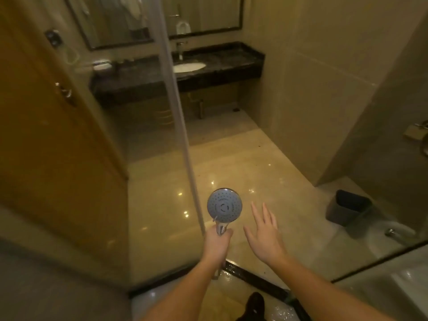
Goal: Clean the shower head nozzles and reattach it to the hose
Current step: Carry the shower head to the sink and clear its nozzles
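Chrome-handled round grey shower head (224,205) is gripped at the handle by my left hand (217,242), nozzle face toward me. Right hand (264,235) spread wide, empty, just beside it. I'd rub fingertips firmly across every nozzle ring.

Dark bin (347,208) on glossy floor (231,158); black vanity counter (227,59) beyond.

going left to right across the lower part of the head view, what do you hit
wooden door → left hand gripping the chrome handle of the round grey shower head → open right hand → dark plastic waste bin
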Action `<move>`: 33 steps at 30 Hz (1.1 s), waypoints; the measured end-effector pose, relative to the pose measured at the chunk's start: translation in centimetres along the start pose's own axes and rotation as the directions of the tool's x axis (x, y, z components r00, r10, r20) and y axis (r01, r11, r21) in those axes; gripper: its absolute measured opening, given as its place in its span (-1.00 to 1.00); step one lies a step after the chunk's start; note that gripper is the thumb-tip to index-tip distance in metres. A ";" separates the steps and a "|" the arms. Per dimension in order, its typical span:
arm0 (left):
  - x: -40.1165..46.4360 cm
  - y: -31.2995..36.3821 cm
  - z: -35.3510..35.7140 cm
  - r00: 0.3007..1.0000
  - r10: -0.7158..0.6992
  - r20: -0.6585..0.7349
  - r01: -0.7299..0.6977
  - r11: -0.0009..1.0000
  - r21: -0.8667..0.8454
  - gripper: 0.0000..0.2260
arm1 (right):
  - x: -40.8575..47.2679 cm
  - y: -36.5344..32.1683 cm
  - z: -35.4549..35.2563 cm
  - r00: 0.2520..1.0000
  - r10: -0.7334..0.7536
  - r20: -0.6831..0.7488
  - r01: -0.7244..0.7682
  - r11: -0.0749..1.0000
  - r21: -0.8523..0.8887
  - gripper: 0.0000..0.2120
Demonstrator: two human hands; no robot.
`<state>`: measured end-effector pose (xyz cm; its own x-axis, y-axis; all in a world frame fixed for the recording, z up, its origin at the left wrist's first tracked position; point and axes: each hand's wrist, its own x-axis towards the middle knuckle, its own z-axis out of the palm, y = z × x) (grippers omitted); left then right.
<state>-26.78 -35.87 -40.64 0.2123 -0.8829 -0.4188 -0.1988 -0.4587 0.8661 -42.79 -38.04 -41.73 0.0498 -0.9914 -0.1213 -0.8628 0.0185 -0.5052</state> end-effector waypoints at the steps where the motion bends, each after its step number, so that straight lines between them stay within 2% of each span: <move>1: 1.0 0.4 1.0 1.000 -0.005 0.010 0.005 1.000 0.026 -0.79 | 0.8 1.1 -0.2 1.000 0.024 0.003 -0.024 1.000 0.007 -0.30; 7: 7.8 2.7 5.9 0.997 -0.080 -0.002 0.080 0.985 0.156 -0.82 | 5.8 6.8 -2.3 0.989 0.148 -0.005 -0.148 0.986 -0.072 -0.28; 11: 11.8 5.0 8.7 0.997 -0.080 0.005 0.078 0.984 0.162 -0.85 | 9.2 9.5 -4.4 0.985 0.170 -0.010 -0.170 0.980 -0.102 -0.29; 18: 17.9 9.1 12.6 0.995 -0.083 -0.050 0.088 0.991 0.097 -0.89 | 14.6 12.3 -6.9 0.970 0.241 0.001 -0.240 0.967 -0.083 -0.32; 25: 24.6 10.9 13.9 0.978 -0.196 -0.073 0.197 0.980 0.001 -0.87 | 21.3 13.5 -7.6 0.944 0.323 0.064 -0.318 0.945 -0.071 -0.33; 33: 37.3 14.1 14.9 0.931 -0.307 -0.196 0.278 0.947 -0.162 -0.89 | 33.7 13.4 -8.9 0.936 0.343 0.087 -0.335 0.938 -0.094 -0.35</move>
<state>-35.90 -76.77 -48.15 0.4459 -0.6621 -0.6023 0.0259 -0.6631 0.7481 -57.20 -72.39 -44.99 -0.2054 -0.9099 -0.3605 -0.8730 0.3369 -0.3528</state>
